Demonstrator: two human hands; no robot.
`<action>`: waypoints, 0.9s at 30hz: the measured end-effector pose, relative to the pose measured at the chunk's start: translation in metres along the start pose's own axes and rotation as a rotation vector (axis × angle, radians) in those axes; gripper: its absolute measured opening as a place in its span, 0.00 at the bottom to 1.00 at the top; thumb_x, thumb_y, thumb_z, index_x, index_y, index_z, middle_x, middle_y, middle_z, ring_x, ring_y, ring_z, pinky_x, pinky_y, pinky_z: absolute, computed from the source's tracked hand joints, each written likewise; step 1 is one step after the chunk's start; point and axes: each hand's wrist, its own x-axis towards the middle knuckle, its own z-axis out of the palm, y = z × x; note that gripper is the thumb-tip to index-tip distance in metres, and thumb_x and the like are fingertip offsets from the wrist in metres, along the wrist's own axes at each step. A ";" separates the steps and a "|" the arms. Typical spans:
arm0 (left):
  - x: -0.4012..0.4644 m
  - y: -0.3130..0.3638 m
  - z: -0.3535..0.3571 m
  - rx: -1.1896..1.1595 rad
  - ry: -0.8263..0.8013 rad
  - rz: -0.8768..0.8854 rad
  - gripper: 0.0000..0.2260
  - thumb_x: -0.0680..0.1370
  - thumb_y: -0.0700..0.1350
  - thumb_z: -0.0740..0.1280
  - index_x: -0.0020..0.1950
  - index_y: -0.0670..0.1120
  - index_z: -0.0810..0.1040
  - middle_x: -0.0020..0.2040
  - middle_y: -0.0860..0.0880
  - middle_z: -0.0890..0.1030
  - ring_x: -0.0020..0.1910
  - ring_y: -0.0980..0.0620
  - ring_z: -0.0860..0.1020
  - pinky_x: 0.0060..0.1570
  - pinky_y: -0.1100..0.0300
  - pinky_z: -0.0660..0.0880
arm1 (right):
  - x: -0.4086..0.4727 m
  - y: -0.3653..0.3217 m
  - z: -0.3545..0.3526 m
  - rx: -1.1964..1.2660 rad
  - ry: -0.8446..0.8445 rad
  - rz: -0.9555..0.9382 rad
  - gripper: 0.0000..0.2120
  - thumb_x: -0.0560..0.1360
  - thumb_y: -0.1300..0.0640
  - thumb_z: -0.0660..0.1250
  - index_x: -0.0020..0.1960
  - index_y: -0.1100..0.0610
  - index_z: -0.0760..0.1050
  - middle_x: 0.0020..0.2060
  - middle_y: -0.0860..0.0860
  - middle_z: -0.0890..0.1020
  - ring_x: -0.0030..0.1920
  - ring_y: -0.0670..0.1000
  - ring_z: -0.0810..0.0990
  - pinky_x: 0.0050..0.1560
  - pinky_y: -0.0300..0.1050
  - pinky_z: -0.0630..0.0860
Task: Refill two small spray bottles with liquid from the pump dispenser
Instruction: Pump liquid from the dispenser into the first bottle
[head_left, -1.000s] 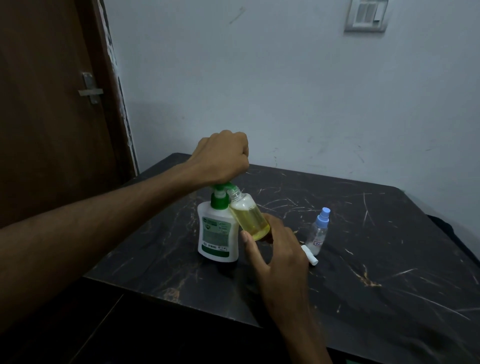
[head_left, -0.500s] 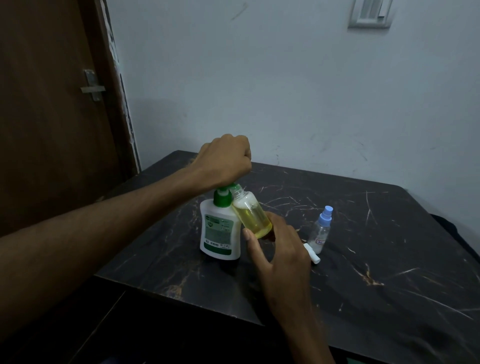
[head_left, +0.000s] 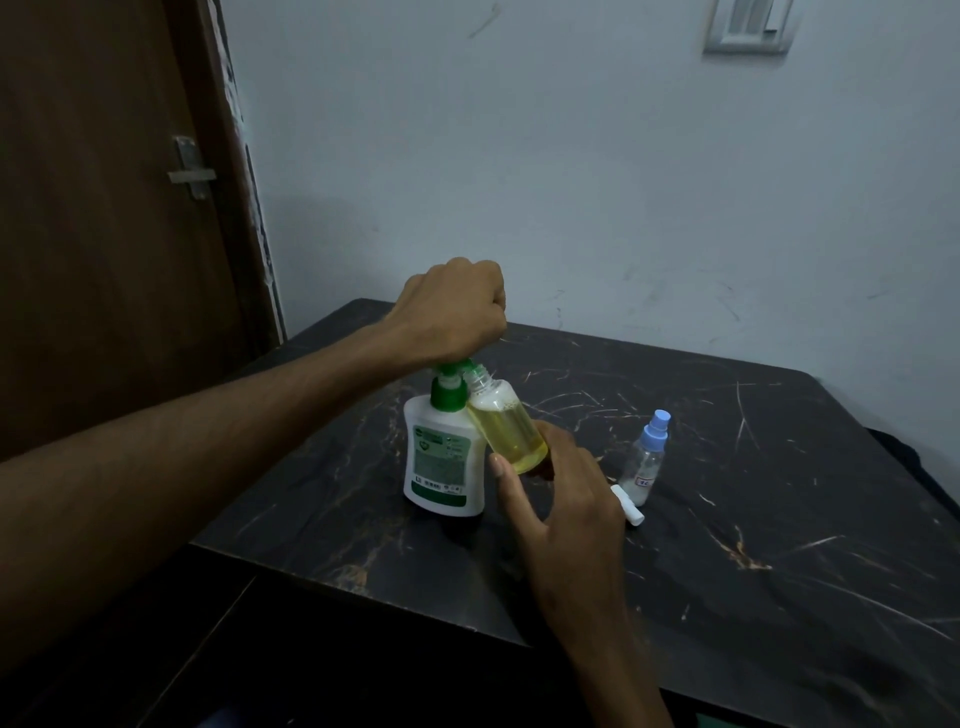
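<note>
Hands unmoved: left hand (head_left: 457, 312) fisted, still pressing pump dispenser (head_left: 441, 457); right hand (head_left: 558, 499) still holding tilted spray bottle (head_left: 506, 423).

You face a dark marble-patterned table (head_left: 727, 545) with pale veins, pushed up to a plain grey-white wall (head_left: 571, 182). To your left stands a brown wooden door (head_left: 93, 234) with a metal latch (head_left: 191, 169). A switch plate (head_left: 748, 26) sits high on the wall. The light is dim.

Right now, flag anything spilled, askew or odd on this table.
No spill shows. The open spray bottle is tilted on purpose under the pump dispenser nozzle. Its white cap lies loose beside the blue-capped bottle.
</note>
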 end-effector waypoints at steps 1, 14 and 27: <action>0.001 0.000 -0.001 -0.001 0.010 0.002 0.08 0.74 0.40 0.63 0.44 0.45 0.82 0.49 0.47 0.86 0.41 0.47 0.81 0.44 0.48 0.81 | 0.000 0.000 0.000 0.001 0.003 0.000 0.20 0.81 0.38 0.64 0.67 0.48 0.74 0.52 0.42 0.80 0.52 0.39 0.77 0.52 0.36 0.76; 0.000 0.001 0.002 -0.041 0.016 0.004 0.12 0.73 0.37 0.62 0.31 0.49 0.71 0.43 0.48 0.84 0.35 0.50 0.78 0.35 0.57 0.72 | 0.000 0.001 -0.001 -0.008 -0.003 -0.009 0.21 0.81 0.38 0.64 0.68 0.50 0.75 0.52 0.42 0.80 0.52 0.38 0.76 0.53 0.29 0.70; -0.001 0.005 -0.002 0.002 0.026 0.009 0.07 0.76 0.40 0.63 0.48 0.44 0.81 0.48 0.47 0.84 0.41 0.48 0.80 0.39 0.55 0.73 | 0.007 -0.004 -0.004 0.075 -0.073 -0.003 0.17 0.81 0.43 0.67 0.68 0.40 0.71 0.53 0.33 0.77 0.56 0.37 0.78 0.54 0.42 0.79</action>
